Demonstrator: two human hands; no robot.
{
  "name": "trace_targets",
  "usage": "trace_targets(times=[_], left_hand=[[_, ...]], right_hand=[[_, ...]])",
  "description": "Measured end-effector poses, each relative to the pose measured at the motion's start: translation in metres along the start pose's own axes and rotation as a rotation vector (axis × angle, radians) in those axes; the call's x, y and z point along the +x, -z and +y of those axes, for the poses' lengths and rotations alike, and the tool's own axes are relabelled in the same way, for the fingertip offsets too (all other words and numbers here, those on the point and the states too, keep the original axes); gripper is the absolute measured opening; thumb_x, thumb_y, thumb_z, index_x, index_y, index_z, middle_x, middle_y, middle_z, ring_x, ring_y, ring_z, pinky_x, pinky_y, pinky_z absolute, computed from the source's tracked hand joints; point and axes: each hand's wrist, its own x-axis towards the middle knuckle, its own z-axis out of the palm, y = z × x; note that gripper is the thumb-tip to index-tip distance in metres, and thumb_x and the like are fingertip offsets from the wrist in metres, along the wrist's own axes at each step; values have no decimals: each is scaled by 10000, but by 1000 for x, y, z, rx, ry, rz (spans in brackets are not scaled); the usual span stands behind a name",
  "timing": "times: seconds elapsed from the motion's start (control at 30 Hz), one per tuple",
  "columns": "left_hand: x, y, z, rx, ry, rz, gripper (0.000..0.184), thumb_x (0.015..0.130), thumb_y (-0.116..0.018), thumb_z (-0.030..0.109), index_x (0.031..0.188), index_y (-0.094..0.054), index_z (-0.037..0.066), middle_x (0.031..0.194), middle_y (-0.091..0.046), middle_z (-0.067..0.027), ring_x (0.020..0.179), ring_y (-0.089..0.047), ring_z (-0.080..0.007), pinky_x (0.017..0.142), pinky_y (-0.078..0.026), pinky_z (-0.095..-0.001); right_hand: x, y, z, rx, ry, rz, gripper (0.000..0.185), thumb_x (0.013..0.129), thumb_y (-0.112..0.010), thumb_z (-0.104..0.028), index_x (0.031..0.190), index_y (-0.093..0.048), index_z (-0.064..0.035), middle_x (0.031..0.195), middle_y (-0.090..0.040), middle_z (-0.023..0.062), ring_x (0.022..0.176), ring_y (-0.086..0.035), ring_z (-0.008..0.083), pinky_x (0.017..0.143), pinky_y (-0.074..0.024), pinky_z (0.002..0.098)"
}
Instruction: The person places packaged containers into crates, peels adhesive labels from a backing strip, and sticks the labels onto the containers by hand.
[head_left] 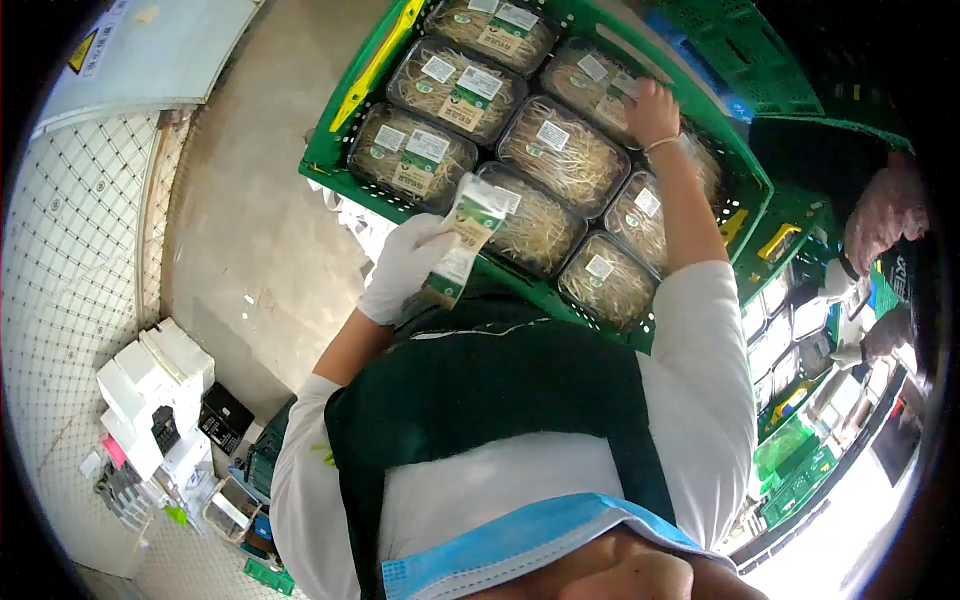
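Labels [478, 212], printed green, white and beige, held above the near edge of a green crate [322, 150]. Lettering too small to read; number of pieces unclear; left margin covered by the left hand [408, 262], whose fingers, in a white glove [385, 290], pinch that side. Right hand [655, 112], bare, with a thin bracelet [662, 145]: fingers bent close together, tips at the label of a far pack [582, 72]; whether they pinch or press, I cannot tell. The right forearm hides much of one pack behind it; the topmost pack is cut off by the frame.

Materials: labels thin, flat, shiny; crate of moulded plastic, perforated, with a yellow handle [378, 62]; packs rectangular, round-cornered, dark-sided under clear film, filled with pale, tangled strands; apron [500, 395] of dark green cloth.

Orientation: labels' long axis slants, upper end towards the packs and rightward, lower end back towards the apron.
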Motion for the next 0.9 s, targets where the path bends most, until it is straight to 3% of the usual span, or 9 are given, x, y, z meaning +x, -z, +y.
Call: trace_targets(times=[0.1, 0.17, 0.2, 0.33, 0.37, 0.43, 0.5, 0.6, 0.9], left_hand=[[-15, 14, 4, -3, 83, 36, 185, 765, -552, 77, 913, -565, -33, 867, -567, -51, 776, -530, -113, 682, -421, -220], [-18, 24, -8, -98, -135, 18, 205, 751, -548, 59, 927, -561, -46, 894, -570, -65, 834, -553, -157, 722, -448, -250], [-24, 27, 8, -185, 34, -29, 271, 736, -539, 33, 990, -522, -60, 948, -570, -83, 893, -555, -189, 741, -470, -283], [-31, 46, 0, -373, 67, -9, 373, 735, -523, 11, 1092, -452, -64, 989, -570, -115, 841, -581, -177, 739, -474, -295], [-33, 45, 1, -324, -11, 102, 322, 716, -554, 72, 1014, -514, -43, 892, -605, -102, 764, -588, -163, 711, -468, -273], [-34, 52, 1, -353, 71, 142, 297, 714, -563, 75, 985, -532, -41, 889, -608, -100, 763, -587, -164, 717, -467, -285], [-31, 60, -11, -317, 94, 183, 303, 710, -566, 75, 988, -537, -43, 891, -608, -104, 766, -588, -172, 721, -468, -290], [-32, 71, -16, -332, 98, 187, 323, 700, -568, 67, 1000, -540, -49, 899, -607, -113, 792, -589, -189, 735, -469, -303], [-36, 84, -7, -443, 12, 171, 425, 736, -561, 84, 1126, -460, -55, 942, -598, -120, 818, -588, -184, 741, -475, -267]], right_hand=[[-7, -3, -12, -105, -98, -115, 565, 790, -487, -464, 1208, -380, -100, 1229, -407, 126, 1115, -398, 293, 892, -346, 425], [-22, 4, -23, -129, -77, 110, 663, 774, -470, -530, 1286, -302, -143, 1333, -281, 118, 1189, -314, 296, 944, -293, 431], [-25, 9, -23, -216, -39, -74, 729, 760, -453, -576, 1326, -237, -170, 1387, -176, 94, 1230, -249, 298, 976, -240, 431], [-4, 39, -44, -464, -87, -225, 670, 760, -499, -502, 1297, -298, -155, 1309, -330, 87, 1189, -319, 269, 938, -291, 430], [5, 40, -57, -460, -77, -223, 670, 760, -499, -502, 1297, -298, -155, 1309, -330, 87, 1189, -319, 269, 938, -291, 430], [26, 41, -92, -195, 30, 58, 584, 744, -544, -383, 1243, -373, -134, 1224, -423, 86, 1130, -390, 258, 885, -350, 417], [64, 13, -131, 82, 217, 45, 500, 748, -534, -273, 1198, -410, -93, 1192, -455, 84, 1085, -441, 250, 867, -374, 385], [113, -38, -190, -105, 320, -51, 554, 855, -396, -384, 1314, -246, -113, 1356, -278, 65, 1221, -312, 223, 989, -254, 393], [118, -32, -215, -55, 90, -211, 572, 837, -372, -495, 1247, -368, -97, 1318, -337, 77, 1204, -330, 240, 994, -247, 406]])
